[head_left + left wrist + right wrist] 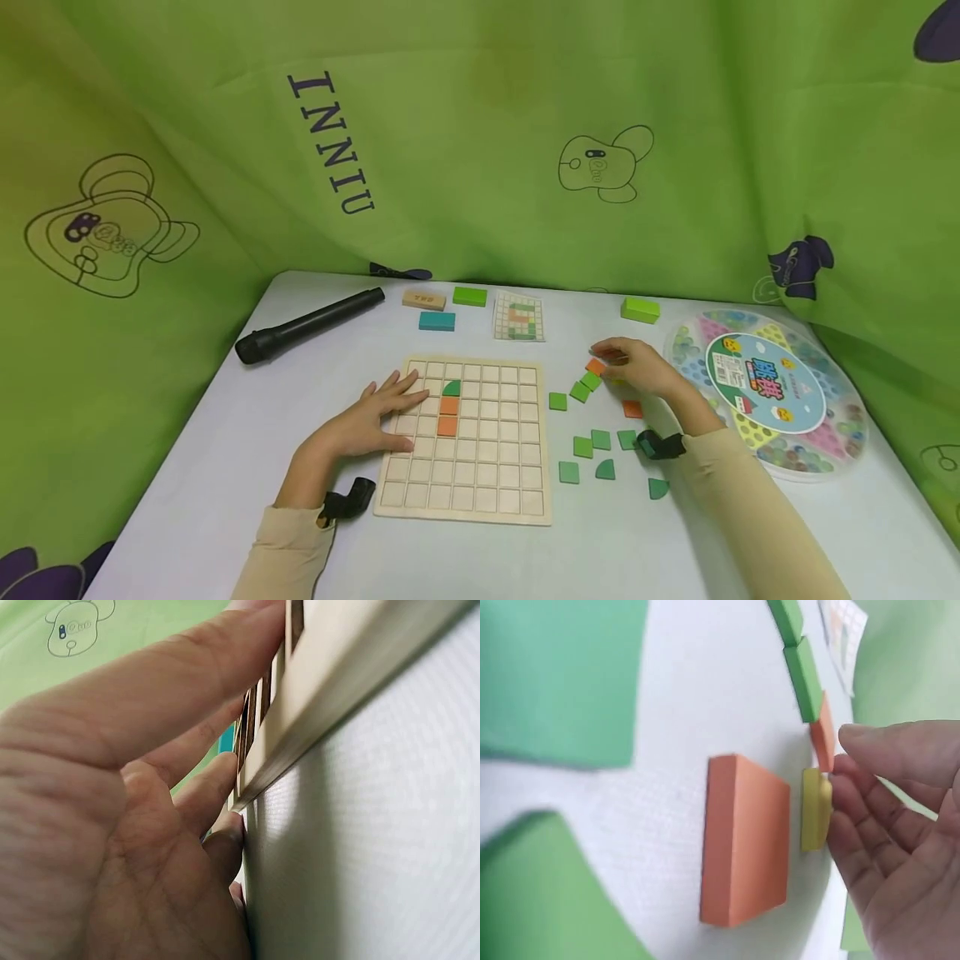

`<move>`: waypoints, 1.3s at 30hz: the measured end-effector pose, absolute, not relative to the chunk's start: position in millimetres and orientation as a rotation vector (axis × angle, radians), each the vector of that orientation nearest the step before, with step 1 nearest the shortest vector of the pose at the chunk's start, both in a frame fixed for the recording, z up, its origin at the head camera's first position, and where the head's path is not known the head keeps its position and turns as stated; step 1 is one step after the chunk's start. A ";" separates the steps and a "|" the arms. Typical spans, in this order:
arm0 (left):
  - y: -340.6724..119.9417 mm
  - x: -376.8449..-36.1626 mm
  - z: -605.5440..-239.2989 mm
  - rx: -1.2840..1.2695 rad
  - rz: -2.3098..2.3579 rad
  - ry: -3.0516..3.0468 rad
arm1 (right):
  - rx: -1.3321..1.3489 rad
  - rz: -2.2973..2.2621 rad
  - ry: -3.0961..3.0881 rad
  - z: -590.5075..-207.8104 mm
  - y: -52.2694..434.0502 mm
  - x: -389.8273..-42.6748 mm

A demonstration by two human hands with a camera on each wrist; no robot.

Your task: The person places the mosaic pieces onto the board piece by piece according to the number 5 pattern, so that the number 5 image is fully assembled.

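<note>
My left hand (358, 428) rests with spread fingers on the left side of a wooden grid board (487, 520). The left wrist view shows its thumb over the board's raised edge. On the grid, a green quarter-circle tile (452, 388) tops a column with two orange square tiles (447, 406). To the right of the board, my right hand (639, 367) reaches over loose tiles, fingers loosely bent. Its thumb and fingertips are right at an orange tile (823, 735), beside a yellow tile (807, 810) partly hidden by the fingers. Another orange tile (746, 840) lies nearer the wrist.
Several green tiles (582, 447) lie right of the board. Behind it are a pattern card (519, 317), a wooden block (423, 300), a teal block (437, 322) and green blocks (640, 311). A black microphone (311, 325) lies left; a round game box (765, 392) lies right.
</note>
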State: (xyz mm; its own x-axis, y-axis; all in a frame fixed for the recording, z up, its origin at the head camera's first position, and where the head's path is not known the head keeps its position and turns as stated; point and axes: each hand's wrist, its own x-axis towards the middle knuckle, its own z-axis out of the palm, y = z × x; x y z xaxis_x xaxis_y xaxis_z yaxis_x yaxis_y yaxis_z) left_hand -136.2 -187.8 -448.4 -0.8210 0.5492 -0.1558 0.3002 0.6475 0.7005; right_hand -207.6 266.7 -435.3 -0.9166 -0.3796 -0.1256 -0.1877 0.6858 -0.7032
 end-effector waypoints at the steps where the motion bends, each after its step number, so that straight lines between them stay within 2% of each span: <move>1: -188.0 -135.8 -448.6 0.673 0.977 2.512 | -0.463 -1.055 2.626 -436.5 266.9 -209.5; 13: -188.8 -136.8 -451.9 0.673 0.982 2.514 | -0.455 -1.007 2.678 -443.7 265.6 -216.6; 21: -189.6 -136.6 -452.1 0.673 0.982 2.507 | -0.405 -0.935 2.777 -434.6 256.0 -204.1; 31: -188.2 -135.9 -452.5 0.692 0.980 2.501 | -0.580 -1.210 2.696 -419.0 187.7 -149.4; 39: -188.9 -136.7 -450.8 0.677 0.966 2.516 | -0.700 -1.247 2.479 -421.2 119.4 -142.1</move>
State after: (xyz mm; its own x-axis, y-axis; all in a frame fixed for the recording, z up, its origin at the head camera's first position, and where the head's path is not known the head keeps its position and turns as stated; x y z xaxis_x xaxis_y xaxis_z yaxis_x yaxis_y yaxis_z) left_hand -136.7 -188.9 -450.8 -0.8203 0.5499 -0.1573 0.3033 0.6514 0.6955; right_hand -142.1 119.4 -421.2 -0.8439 -0.5356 -0.0300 -0.2952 0.5103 -0.8078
